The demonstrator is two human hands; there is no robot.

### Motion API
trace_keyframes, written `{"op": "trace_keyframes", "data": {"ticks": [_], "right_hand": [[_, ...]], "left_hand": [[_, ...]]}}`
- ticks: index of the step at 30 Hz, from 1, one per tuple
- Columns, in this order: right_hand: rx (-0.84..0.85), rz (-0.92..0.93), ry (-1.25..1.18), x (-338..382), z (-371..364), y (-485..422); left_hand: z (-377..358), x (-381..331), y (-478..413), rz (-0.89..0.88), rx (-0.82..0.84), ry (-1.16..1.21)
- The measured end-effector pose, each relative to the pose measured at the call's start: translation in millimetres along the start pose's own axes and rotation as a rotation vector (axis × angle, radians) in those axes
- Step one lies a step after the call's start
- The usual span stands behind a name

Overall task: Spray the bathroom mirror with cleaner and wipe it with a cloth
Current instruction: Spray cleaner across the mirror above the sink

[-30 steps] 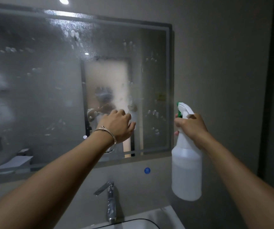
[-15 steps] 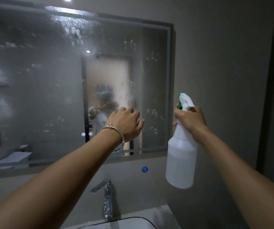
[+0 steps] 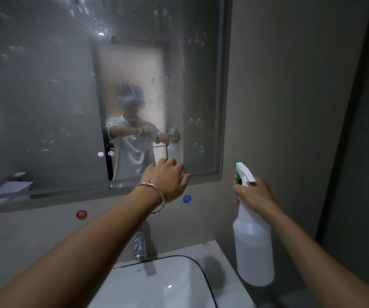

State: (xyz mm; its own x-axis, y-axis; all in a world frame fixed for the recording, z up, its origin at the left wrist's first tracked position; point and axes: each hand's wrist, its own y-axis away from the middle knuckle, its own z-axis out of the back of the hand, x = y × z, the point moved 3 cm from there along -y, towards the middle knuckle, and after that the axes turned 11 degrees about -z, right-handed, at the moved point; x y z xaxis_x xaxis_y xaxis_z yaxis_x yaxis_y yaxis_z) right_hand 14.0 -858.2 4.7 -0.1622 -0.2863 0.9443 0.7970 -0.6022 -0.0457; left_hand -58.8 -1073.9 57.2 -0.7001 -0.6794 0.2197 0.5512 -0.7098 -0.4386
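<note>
The right grip [image 3: 252, 192] holds the spray bottle [image 3: 253, 247] by its neck, aimed at the wet mirror [image 3: 45, 85]. The left grip [image 3: 165, 178] curls near its lower edge, and I cannot tell whether it holds anything.

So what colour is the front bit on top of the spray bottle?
The nozzle is green; the spray bottle itself is white. Head view shows it best.

Misted, droplet-speckled mirror [image 3: 45, 90]; white spray bottle [image 3: 253, 252]
</note>
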Motion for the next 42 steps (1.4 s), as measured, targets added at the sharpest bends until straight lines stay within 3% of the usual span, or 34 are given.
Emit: {"op": "trace_keyframes", "data": {"ticks": [10, 19, 25, 36, 42], "right_hand": [[-0.079, -0.017, 0.095, -16, -9, 8], [0.049, 0.088, -0.016, 12, -25, 21], [0.032, 0.026, -0.069, 17, -43, 25], [0.145, 0.211, -0.127, 61, -75, 47], [0.082, 0.124, -0.088, 48, -110, 63]], "left_hand": [[-28, -17, 14, 0.006, 0.062, 0.037], [-20, -1, 30, 0.039, 0.049, 0.043], [-6, 15, 45, 0.063, 0.024, 0.014], [14, 45, 75, 0.105, 0.015, 0.0], [25, 62, 94, 0.102, -0.007, -0.027]]}}
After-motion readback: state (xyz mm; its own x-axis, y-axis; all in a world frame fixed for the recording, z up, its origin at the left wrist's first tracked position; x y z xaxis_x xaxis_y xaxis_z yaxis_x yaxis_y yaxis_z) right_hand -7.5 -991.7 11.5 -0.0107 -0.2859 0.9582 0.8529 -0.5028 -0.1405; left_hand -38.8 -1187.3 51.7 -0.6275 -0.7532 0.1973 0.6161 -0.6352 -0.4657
